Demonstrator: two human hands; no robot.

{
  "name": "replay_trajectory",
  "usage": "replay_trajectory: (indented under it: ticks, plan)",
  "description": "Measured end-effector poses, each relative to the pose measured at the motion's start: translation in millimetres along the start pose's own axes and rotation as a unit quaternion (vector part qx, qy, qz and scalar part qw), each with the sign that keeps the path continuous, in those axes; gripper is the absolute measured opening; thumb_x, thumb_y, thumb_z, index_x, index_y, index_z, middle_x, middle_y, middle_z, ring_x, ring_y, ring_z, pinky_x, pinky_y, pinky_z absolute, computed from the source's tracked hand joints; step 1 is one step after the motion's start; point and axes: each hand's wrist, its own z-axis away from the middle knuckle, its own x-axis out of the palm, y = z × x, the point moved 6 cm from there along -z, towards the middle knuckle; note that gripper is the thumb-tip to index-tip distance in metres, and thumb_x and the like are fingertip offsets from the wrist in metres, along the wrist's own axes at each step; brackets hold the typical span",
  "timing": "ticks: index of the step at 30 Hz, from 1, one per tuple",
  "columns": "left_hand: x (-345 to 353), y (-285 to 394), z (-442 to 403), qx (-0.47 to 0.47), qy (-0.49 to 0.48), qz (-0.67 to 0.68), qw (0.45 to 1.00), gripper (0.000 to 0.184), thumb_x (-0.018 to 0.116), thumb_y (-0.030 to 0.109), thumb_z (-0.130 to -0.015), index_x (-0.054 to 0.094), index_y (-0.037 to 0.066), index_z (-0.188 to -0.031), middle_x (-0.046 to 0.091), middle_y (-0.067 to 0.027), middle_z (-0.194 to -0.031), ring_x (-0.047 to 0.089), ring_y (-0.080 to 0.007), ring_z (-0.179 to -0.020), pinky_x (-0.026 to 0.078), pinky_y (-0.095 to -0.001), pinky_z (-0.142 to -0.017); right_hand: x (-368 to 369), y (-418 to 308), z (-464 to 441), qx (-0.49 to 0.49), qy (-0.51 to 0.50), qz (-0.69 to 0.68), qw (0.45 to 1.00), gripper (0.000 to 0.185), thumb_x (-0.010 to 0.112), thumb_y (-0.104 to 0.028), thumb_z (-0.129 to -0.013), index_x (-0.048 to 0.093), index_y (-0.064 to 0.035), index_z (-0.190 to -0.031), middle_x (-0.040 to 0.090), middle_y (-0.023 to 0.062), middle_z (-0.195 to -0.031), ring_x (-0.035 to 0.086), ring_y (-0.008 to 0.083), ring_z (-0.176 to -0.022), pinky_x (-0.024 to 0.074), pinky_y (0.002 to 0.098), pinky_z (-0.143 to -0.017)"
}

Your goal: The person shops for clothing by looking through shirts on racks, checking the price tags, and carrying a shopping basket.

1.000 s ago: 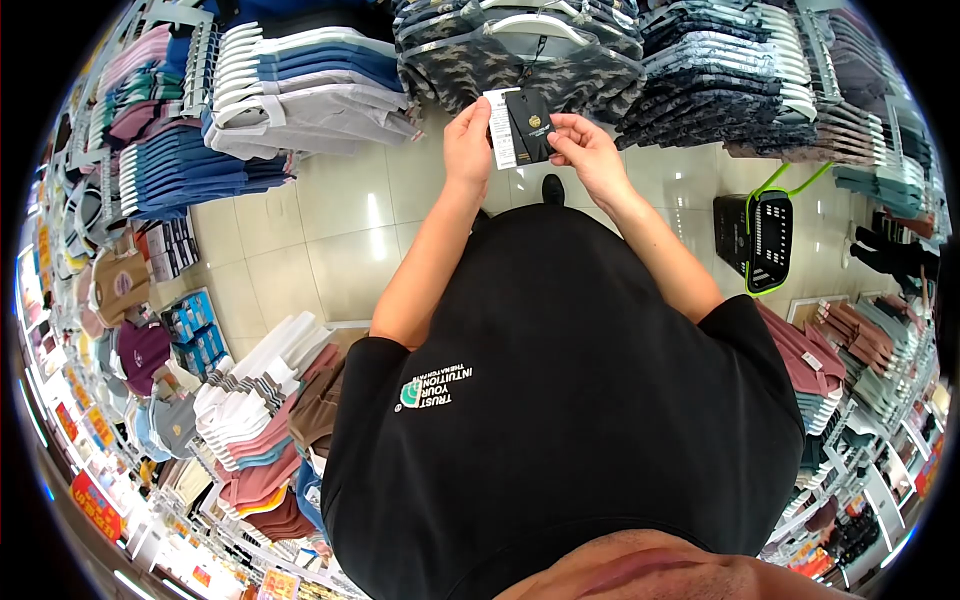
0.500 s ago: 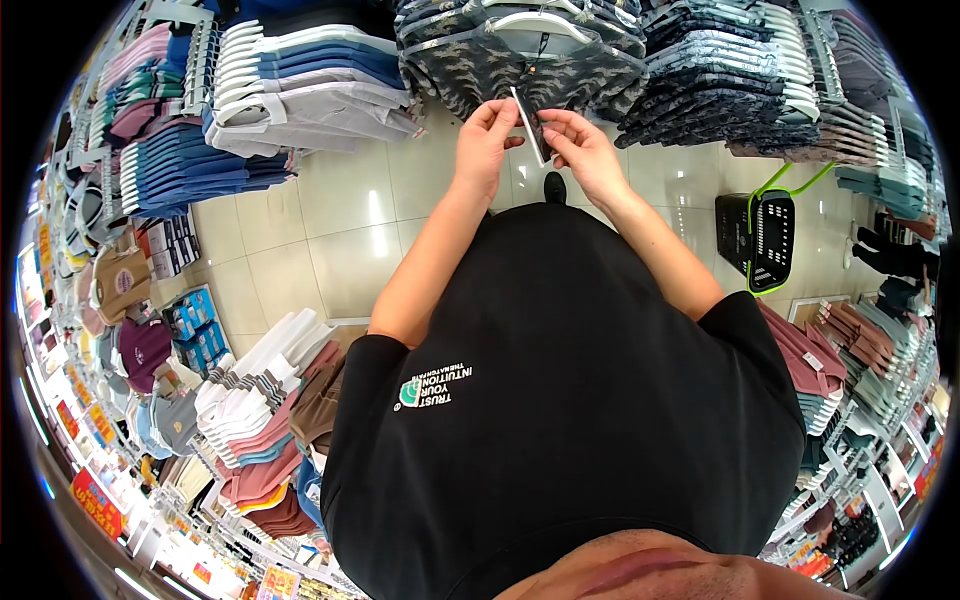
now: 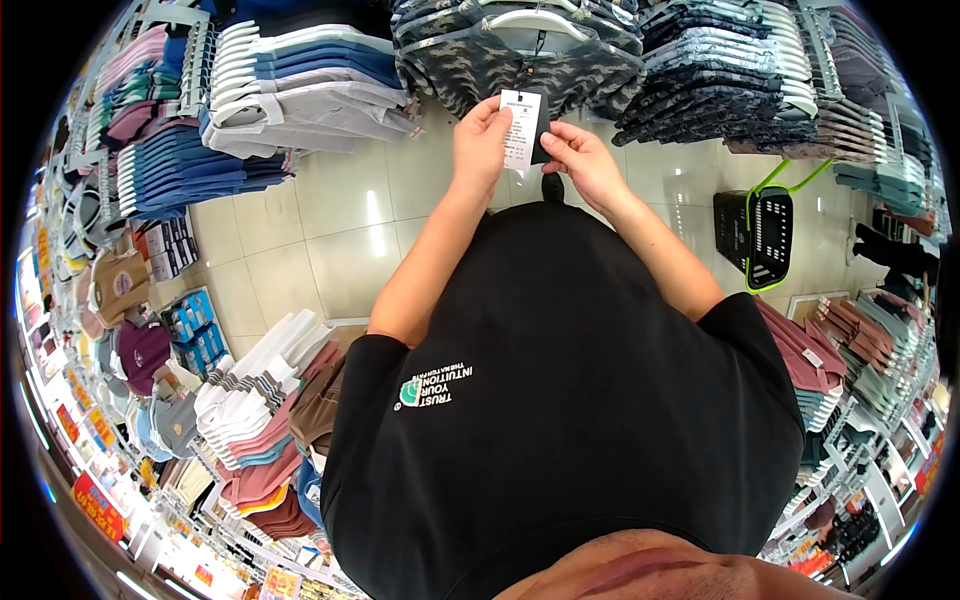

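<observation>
Two hang tags, a white printed tag [image 3: 520,130] over a black tag [image 3: 542,128], are held up just below a dark camouflage shirt [image 3: 480,60] on a white hanger. My left hand [image 3: 482,142] pinches the white tag at its left edge, thumb on the printed side. On the other side, my right hand [image 3: 580,160] has thumb and forefinger closed on the black tag's right edge. A dark string runs from the shirt's collar towards the tags.
Racks of blue and grey shirts [image 3: 320,95] hang at the upper left, patterned shirts [image 3: 715,80] at the upper right. A black basket with green handles [image 3: 770,240] stands on the tiled floor [image 3: 350,200]. Part of a person [image 3: 895,250] shows at the far right.
The tags have been turned over: the black face with a gold emblem showed first, then their edges, now the white printed face. My left hand has shifted slightly to the right.
</observation>
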Motion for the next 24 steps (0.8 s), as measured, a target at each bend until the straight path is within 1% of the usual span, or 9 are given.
replay_trajectory:
  ticks: [2,5,8,12,15,18,20,23,24]
  plan:
    - [-0.3,1.1,0.2,0.011,0.004,0.014,1.0,0.022,0.05,0.008,-0.097,0.059,-0.003,-0.114,0.068,-0.0077,-0.098,0.065,-0.0102,-0.083,0.052,-0.0242,-0.071,1.4,-0.4,0.5,-0.002,-0.003,0.02,1.0,0.029,0.06,-0.023,-0.096,0.06,-0.0027,-0.117,0.067,0.0017,-0.103,0.061,0.0087,-0.088,0.0489,0.0245,-0.072]
    - [1.6,2.5,2.4,-0.002,0.004,0.058,0.998,0.024,0.046,0.008,-0.098,0.058,-0.003,-0.117,0.067,-0.0082,-0.1,0.066,-0.012,-0.084,0.053,-0.0254,-0.072,0.9,2.0,1.0,0.012,-0.014,0.024,1.0,0.03,0.061,-0.019,-0.095,0.058,-0.0025,-0.119,0.068,0.0041,-0.105,0.063,0.0102,-0.088,0.0476,0.024,-0.073]
    - [1.9,2.2,3.4,-0.017,0.004,0.09,0.996,0.026,0.043,0.007,-0.099,0.057,-0.003,-0.119,0.067,-0.0082,-0.101,0.066,-0.0133,-0.085,0.054,-0.0265,-0.074,0.5,4.3,0.3,0.001,-0.028,0.044,0.999,0.03,0.062,-0.015,-0.094,0.058,-0.0037,-0.121,0.068,0.0023,-0.102,0.063,0.0084,-0.088,0.0482,0.0216,-0.071]
    - [1.5,2.2,3.6,-0.009,0.009,0.098,0.995,0.027,0.043,0.007,-0.099,0.056,-0.003,-0.12,0.067,-0.0089,-0.102,0.066,-0.0138,-0.087,0.054,-0.027,-0.076,4.6,3.7,2.8,0.005,-0.045,0.06,0.997,0.032,0.063,-0.012,-0.092,0.056,-0.0035,-0.122,0.068,0.0041,-0.102,0.065,0.0102,-0.087,0.0473,0.0215,-0.071]
    - [1.6,2.5,3.9,-0.008,0.013,0.105,0.994,0.028,0.043,0.007,-0.099,0.056,-0.003,-0.121,0.066,-0.0095,-0.104,0.065,-0.0139,-0.089,0.054,-0.0269,-0.077,5.5,4.6,3.6,0.02,-0.045,0.059,0.997,0.035,0.065,-0.011,-0.09,0.055,-0.0021,-0.123,0.068,0.0064,-0.103,0.066,0.013,-0.087,0.0473,0.0247,-0.073]
    - [1.6,1.5,3.4,-0.008,0.016,0.099,0.995,0.028,0.043,0.007,-0.099,0.055,-0.004,-0.121,0.066,-0.0099,-0.105,0.065,-0.0139,-0.09,0.054,-0.0269,-0.077,5.0,5.4,3.6,0.018,-0.048,0.064,0.997,0.035,0.064,-0.011,-0.091,0.054,-0.0028,-0.124,0.068,0.0054,-0.104,0.066,0.0115,-0.086,0.0472,0.0214,-0.071]
    - [1.3,0.8,1.7,0.0,0.015,0.089,0.996,0.027,0.045,0.007,-0.098,0.056,-0.003,-0.121,0.066,-0.0108,-0.107,0.066,-0.0178,-0.092,0.055,-0.0316,-0.079,4.8,5.1,3.7,0.02,-0.048,0.06,0.997,0.035,0.064,-0.01,-0.091,0.054,-0.0024,-0.123,0.068,0.0054,-0.103,0.066,0.0117,-0.086,0.0473,0.0215,-0.072]
    - [2.6,0.2,1.0,-0.004,0.011,0.089,0.996,0.028,0.043,0.007,-0.099,0.055,-0.004,-0.122,0.066,-0.0098,-0.106,0.065,-0.0137,-0.09,0.053,-0.0268,-0.077,4.5,4.0,3.7,0.021,-0.048,0.059,0.997,0.036,0.066,-0.011,-0.09,0.054,-0.0023,-0.123,0.068,0.0063,-0.103,0.066,0.0129,-0.086,0.0476,0.0247,-0.074]
    - [3.1,0.6,0.7,-0.004,0.011,0.089,0.996,0.028,0.043,0.007,-0.099,0.055,-0.004,-0.122,0.066,-0.0098,-0.106,0.065,-0.0137,-0.09,0.053,-0.0268,-0.077,4.0,4.0,3.2,0.021,-0.047,0.059,0.997,0.036,0.066,-0.011,-0.09,0.054,-0.0023,-0.123,0.068,0.0063,-0.103,0.066,0.0129,-0.086,0.0476,0.0247,-0.074]
